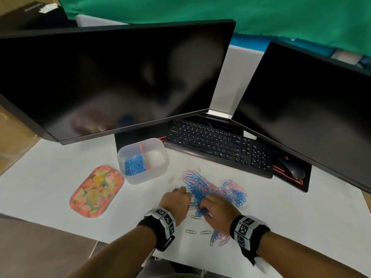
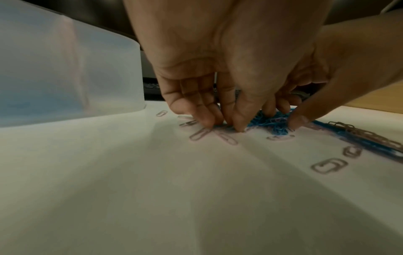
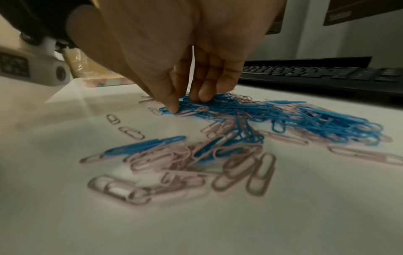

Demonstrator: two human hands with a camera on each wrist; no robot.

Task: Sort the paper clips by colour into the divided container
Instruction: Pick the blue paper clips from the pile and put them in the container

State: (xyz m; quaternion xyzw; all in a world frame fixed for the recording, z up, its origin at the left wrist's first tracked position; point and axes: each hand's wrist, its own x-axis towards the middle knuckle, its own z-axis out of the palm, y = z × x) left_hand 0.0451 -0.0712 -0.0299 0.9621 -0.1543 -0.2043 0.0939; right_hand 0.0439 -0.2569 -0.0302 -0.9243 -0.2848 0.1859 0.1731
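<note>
Working the mixed heap of paper clips (image 1: 212, 189) at the near centre of the worktop (image 1: 60, 169), the left hand (image 1: 176, 199) pressed bunched fingers (image 2: 205, 117) on its left edge, the right hand (image 1: 218, 207) pinched blue clips, probably to separate colours. Divided container (image 1: 143, 160) stood far left of the heap: blue clips in its left compartment, the right looking empty.

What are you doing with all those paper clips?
A person is sorting them by colour. Both hands, the left hand and the right hand, have their fingertips down in a mixed pile of blue and pink paper clips on the white desk. The divided container holds blue clips in one compartment; the other looks empty so far. Most clips are unsorted.
</note>
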